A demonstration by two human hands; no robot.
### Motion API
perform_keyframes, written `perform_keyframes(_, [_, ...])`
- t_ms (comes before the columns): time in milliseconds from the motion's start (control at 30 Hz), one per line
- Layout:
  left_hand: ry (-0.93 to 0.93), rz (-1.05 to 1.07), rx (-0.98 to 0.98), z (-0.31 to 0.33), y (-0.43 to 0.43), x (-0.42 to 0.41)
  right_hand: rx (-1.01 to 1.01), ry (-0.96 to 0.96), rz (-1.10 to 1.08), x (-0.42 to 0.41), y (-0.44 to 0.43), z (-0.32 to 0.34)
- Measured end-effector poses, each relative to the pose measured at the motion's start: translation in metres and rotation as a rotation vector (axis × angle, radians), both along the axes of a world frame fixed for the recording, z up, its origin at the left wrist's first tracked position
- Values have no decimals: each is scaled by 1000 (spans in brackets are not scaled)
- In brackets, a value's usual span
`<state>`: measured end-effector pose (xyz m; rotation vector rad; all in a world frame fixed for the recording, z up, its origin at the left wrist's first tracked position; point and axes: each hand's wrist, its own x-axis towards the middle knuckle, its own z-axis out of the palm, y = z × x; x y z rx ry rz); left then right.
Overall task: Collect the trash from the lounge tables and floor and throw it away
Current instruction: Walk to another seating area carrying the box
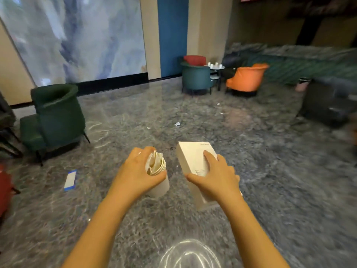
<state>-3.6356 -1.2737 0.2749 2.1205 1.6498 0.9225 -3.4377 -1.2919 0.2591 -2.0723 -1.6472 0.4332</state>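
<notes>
My left hand [135, 171] grips a stack of white paper cups [159, 178] with crumpled paper stuffed in the top. My right hand [216, 176] holds a white cardboard box [190, 157], fingers over its top face and thumb on its near side. Both are carried in front of me above the floor. On the grey marble floor lie a blue-and-white card [70, 180] at the left, a crumpled white scrap [177, 124] ahead, a tiny scrap [148, 128] beside it, and small bits [221, 113] farther right. A far round table [216, 68] holds several white cups.
A dark green armchair [56, 117] stands at the left. A teal chair [196, 78], a red chair [194, 60] and an orange chair [248, 79] surround the far table. A dark cabinet [328, 103] stands at the right. A red object [4, 190] sits at the left edge.
</notes>
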Motion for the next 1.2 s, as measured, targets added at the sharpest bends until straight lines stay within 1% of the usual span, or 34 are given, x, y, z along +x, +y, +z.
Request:
perform_keyframes(167, [16,-197,6,-8,132,70,-30,-26,-232,87,83,-8])
perform_keyframes(333, [-4,-420,62,15,268,141,6,1,-447,148,186,12])
perform_keyframes(467, [34,-556,78,32,368,208,34,-34,-545,194,265,27])
perform_keyframes(633, [20,-675,37,20,482,308,26,-77,-638,279,359,21])
perform_keyframes(833, [9,-720,37,4,643,458,44,-106,-708,418,511,4])
perform_keyframes(1067, [10,-744,78,40,844,627,22,-135,-704,582,702,30])
perform_keyframes(1200, [25,-756,104,38,957,710,29,-188,-682,666,816,29])
